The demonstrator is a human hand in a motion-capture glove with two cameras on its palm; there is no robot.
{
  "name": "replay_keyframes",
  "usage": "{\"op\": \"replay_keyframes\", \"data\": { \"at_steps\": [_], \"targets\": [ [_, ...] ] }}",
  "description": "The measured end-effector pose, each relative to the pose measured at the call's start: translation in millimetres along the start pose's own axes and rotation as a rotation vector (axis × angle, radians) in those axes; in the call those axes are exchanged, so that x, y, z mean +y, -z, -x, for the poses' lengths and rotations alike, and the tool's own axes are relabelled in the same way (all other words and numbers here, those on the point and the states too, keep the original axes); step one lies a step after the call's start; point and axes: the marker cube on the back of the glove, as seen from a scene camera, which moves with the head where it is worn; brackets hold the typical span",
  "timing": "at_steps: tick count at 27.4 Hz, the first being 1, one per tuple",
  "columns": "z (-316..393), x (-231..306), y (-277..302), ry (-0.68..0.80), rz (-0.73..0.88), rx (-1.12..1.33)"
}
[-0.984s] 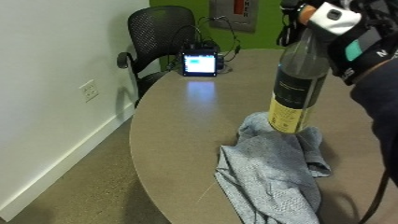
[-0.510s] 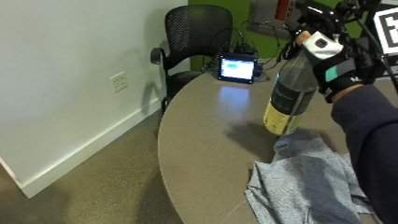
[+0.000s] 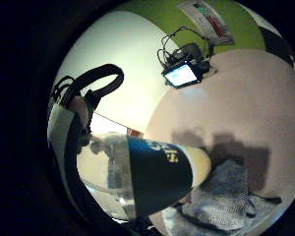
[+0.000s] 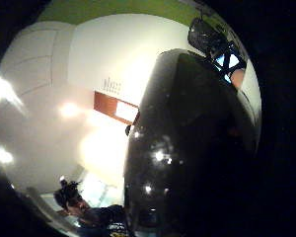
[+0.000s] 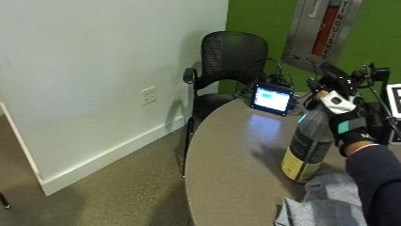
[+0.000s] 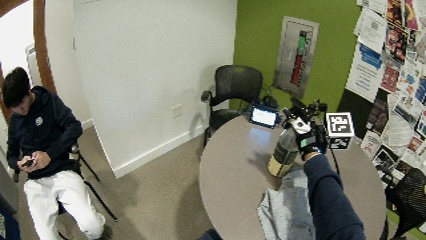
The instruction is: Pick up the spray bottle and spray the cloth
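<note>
1. Spray bottle (image 5: 308, 145): standing upright near the right edge of the round surface (image 5: 238, 160), its base either touching or just clear of the top, which cannot be told. It is showing a clear upper body, a dark label band and a pale yellow lower part. Its base is sitting just beside the cloth.

2. Right hand (image 5: 348, 126): black glove, fingers curling around the neck and upper part of the spray bottle, gripping it from the side away from the wall. The dark sleeve (image 5: 376, 183) is running down from the wrist towards the near edge of the surface. In the thumb side palm view the dark bottle body (image 4: 192, 148) is filling much of the picture, lying close against the palm.

3. Cloth (image 5: 323, 202): grey-blue, lying crumpled at the near right edge of the surface, below the gloved hand and partly behind the sleeve. In the little finger side palm view the cloth (image 3: 226, 201) is lying directly beside the pale lower end of the bottle (image 3: 162, 172).

4. Small screen device (image 5: 272, 100): glowing, standing at the far edge of the surface with cables behind it, well apart from the bottle.

5. Black mesh chair (image 5: 225, 75): standing beyond the far edge of the surface, by the white wall.
</note>
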Motion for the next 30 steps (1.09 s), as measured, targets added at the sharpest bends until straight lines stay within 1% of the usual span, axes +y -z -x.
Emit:
{"op": "replay_keyframes", "data": {
  "at_steps": [6,11,13,15,18,20,30],
  "targets": [
    [-16,0,27,-0.088,0.013,-0.001],
    [-20,1,26,-0.111,0.061,0.014],
    [-17,2,22,-0.125,0.102,0.031],
    [-13,2,18,-0.134,0.183,0.048],
    [-4,3,13,-0.108,0.329,0.083],
    [3,6,14,-0.076,0.388,0.117],
    [16,22,15,-0.021,0.466,0.267]
  ]
}}
